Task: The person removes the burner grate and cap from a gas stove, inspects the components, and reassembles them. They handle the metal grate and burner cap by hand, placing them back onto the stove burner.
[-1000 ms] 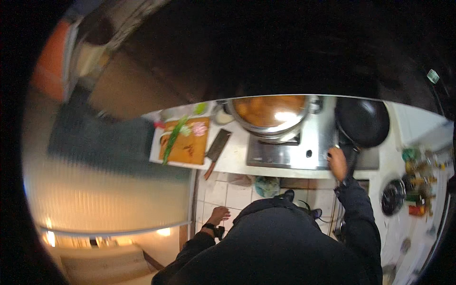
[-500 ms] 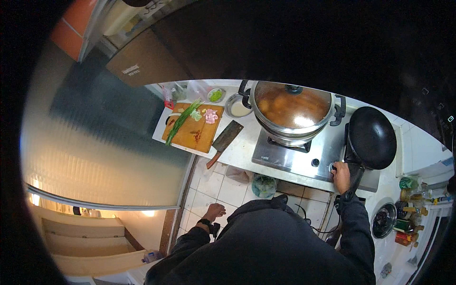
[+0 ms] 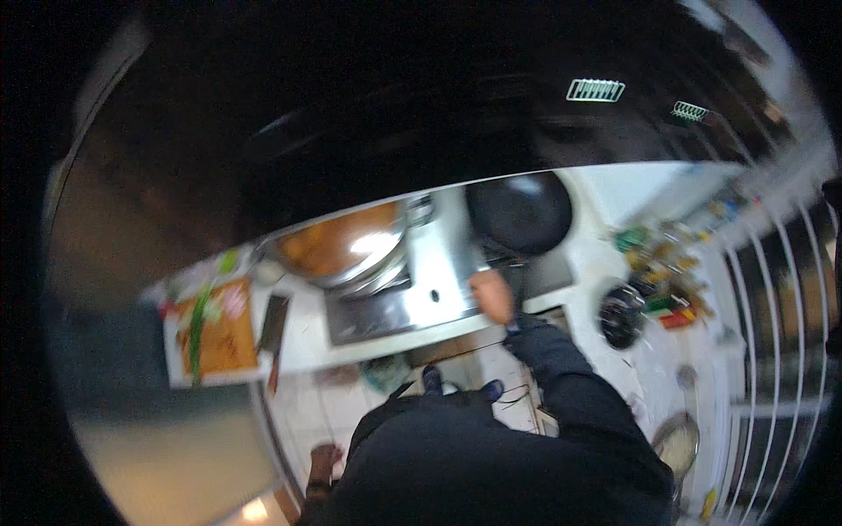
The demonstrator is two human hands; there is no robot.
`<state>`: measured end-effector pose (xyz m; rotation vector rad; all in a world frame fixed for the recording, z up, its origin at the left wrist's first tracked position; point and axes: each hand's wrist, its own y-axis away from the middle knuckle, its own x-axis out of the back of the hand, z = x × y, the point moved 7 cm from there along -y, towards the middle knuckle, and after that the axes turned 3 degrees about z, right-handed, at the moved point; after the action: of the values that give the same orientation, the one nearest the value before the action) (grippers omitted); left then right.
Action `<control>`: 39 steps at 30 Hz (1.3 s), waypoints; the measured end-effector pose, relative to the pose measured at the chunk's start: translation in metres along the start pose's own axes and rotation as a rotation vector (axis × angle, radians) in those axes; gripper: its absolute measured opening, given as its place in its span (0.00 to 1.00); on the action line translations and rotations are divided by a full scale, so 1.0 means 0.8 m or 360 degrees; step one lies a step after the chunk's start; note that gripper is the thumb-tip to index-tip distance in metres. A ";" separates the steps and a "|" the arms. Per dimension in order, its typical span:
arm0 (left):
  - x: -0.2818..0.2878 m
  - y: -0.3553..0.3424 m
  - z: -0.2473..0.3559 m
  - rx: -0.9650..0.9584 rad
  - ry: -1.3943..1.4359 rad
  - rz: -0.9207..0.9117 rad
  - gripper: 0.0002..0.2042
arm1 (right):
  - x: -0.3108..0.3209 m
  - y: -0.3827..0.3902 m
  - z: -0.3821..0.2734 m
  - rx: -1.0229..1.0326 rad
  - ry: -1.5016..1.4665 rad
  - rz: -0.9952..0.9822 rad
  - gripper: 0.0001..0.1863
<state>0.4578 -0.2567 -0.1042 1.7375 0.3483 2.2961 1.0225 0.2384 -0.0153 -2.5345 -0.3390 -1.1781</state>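
Note:
My right hand (image 3: 493, 295) is at the front edge of the steel gas stove (image 3: 377, 320), closed over the right control knob, which it hides. Motion blur softens its fingers. Just beyond it, a black wok (image 3: 519, 213) sits on the right burner, its handle beside my wrist. A wide steel pot (image 3: 373, 279) with a glass lid stands on the left burner, brownish food showing through, its far part cut off by the dark range hood. Low at my left side hangs my left hand (image 3: 324, 462), holding nothing, its blurred fingers loosely apart.
Left of the stove, a wooden cutting board (image 3: 235, 342) bears green stalks (image 3: 197, 329) and pale pieces. A cleaver (image 3: 274, 323) lies beside it, handle over the counter edge. Bottles (image 3: 671, 280) and a dark round bowl (image 3: 621, 317) stand at right. The range hood (image 3: 395, 105) overhangs the stove.
My view has swung to the right, so stove, pot and wok sit farther left and window bars appear. My right hand stays at the knob; my left hand hangs at my side.

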 end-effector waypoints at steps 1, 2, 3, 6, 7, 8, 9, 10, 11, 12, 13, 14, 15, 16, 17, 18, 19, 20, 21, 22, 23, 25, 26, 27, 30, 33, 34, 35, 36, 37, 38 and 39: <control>-0.029 -0.002 -0.026 0.0394 0.0108 -0.0607 0.17 | -0.005 -0.002 -0.005 0.0208 0.0298 0.0095 0.04; -0.026 -0.016 -0.014 0.0157 -0.0120 -0.0555 0.16 | -0.019 -0.003 0.000 0.0234 0.0604 -0.0024 0.04; -0.016 -0.030 -0.001 -0.0069 -0.0361 -0.0469 0.16 | -0.022 0.001 0.004 0.0155 0.0656 0.0018 0.03; -0.011 -0.090 0.014 0.0306 0.0224 -0.0545 0.16 | -0.015 0.014 -0.008 0.0177 0.0400 0.0298 0.02; -0.011 -0.112 0.018 0.0565 0.0560 -0.0553 0.16 | -0.014 0.020 -0.012 0.0230 0.0393 0.0328 0.04; -0.010 -0.134 0.024 0.0813 0.0871 -0.0548 0.16 | -0.014 0.021 -0.012 0.0212 0.0407 0.0314 0.04; -0.010 -0.153 0.032 0.1042 0.1159 -0.0529 0.16 | -0.011 0.024 -0.015 0.0213 0.0429 0.0372 0.05; -0.007 -0.170 0.041 0.1114 0.1247 -0.0536 0.16 | -0.002 0.029 -0.020 0.0305 0.0428 0.0564 0.09; -0.003 -0.183 0.050 0.1173 0.1323 -0.0530 0.16 | -0.007 0.029 -0.008 0.0132 0.0299 0.0418 0.14; 0.001 -0.195 0.058 0.1192 0.1351 -0.0528 0.16 | -0.008 0.030 -0.009 0.0147 0.0310 0.0422 0.18; 0.006 -0.201 0.065 0.1194 0.1361 -0.0527 0.16 | -0.020 0.035 -0.003 0.0119 0.0475 0.0170 0.21; 0.010 -0.206 0.070 0.1198 0.1351 -0.0540 0.16 | -0.017 0.035 -0.001 0.0050 0.0376 0.0250 0.22; 0.014 -0.207 0.074 0.1198 0.1344 -0.0549 0.16 | -0.017 0.042 0.000 0.0068 0.0353 0.0239 0.22; 0.017 -0.206 0.077 0.1199 0.1330 -0.0554 0.16 | -0.021 0.045 0.001 0.0056 0.0336 0.0165 0.23; 0.020 -0.203 0.078 0.1210 0.1323 -0.0554 0.16 | -0.030 0.049 0.007 -0.0033 0.0349 -0.0018 0.23; 0.022 -0.200 0.077 0.1217 0.1311 -0.0565 0.16 | -0.029 0.052 0.005 0.0003 0.0365 0.0020 0.23; 0.023 -0.195 0.076 0.1227 0.1297 -0.0568 0.16 | -0.032 0.054 0.007 -0.0012 0.0353 -0.0043 0.23; 0.026 -0.191 0.074 0.1229 0.1281 -0.0568 0.16 | -0.033 0.055 0.008 -0.0015 0.0336 -0.0037 0.23; 0.026 -0.186 0.071 0.1235 0.1276 -0.0569 0.16 | -0.034 0.055 0.010 -0.0017 0.0323 -0.0033 0.22; 0.027 -0.181 0.067 0.1234 0.1265 -0.0570 0.16 | -0.036 0.054 0.013 -0.0017 0.0299 -0.0020 0.23; 0.026 -0.176 0.063 0.1244 0.1250 -0.0573 0.16 | -0.039 0.054 0.016 -0.0020 0.0272 -0.0008 0.23; 0.024 -0.167 0.055 0.1262 0.1244 -0.0577 0.16 | -0.049 0.051 0.029 -0.0100 0.0084 -0.0010 0.25; 0.023 -0.163 0.051 0.1270 0.1234 -0.0574 0.16 | -0.057 0.050 0.038 -0.0184 -0.0082 -0.0023 0.26; 0.021 -0.160 0.047 0.1280 0.1236 -0.0572 0.16 | -0.072 0.051 0.049 -0.0342 -0.0194 -0.0126 0.27; 0.019 -0.152 0.035 0.1311 0.1250 -0.0557 0.16 | -0.079 0.049 0.057 -0.0249 0.0011 0.0161 0.23; 0.018 -0.146 0.025 0.1318 0.1269 -0.0551 0.16 | -0.084 0.049 0.060 -0.0246 0.0010 0.0363 0.22; 0.016 -0.145 0.023 0.1318 0.1281 -0.0557 0.16 | -0.085 0.048 0.060 -0.0230 0.0051 0.0361 0.23; 0.015 -0.144 0.020 0.1327 0.1295 -0.0549 0.16 | -0.085 0.048 0.059 -0.0225 0.0085 0.0352 0.23; 0.014 -0.142 0.017 0.1334 0.1307 -0.0546 0.16 | -0.090 0.048 0.064 -0.0319 0.0056 0.0207 0.24; 0.013 -0.141 0.014 0.1334 0.1320 -0.0548 0.17 | -0.083 0.048 0.057 -0.0236 -0.0064 0.0254 0.25; 0.010 -0.140 0.013 0.1343 0.1334 -0.0546 0.17 | -0.080 0.050 0.056 -0.0254 -0.0243 0.0164 0.28; 0.009 -0.140 0.010 0.1342 0.1339 -0.0546 0.17 | -0.070 0.055 0.050 -0.0242 -0.0194 0.0171 0.28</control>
<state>0.4690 -0.1484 -0.1322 0.6611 1.7969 2.6349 1.0303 0.2095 -0.0912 -2.7250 -0.1438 -1.0491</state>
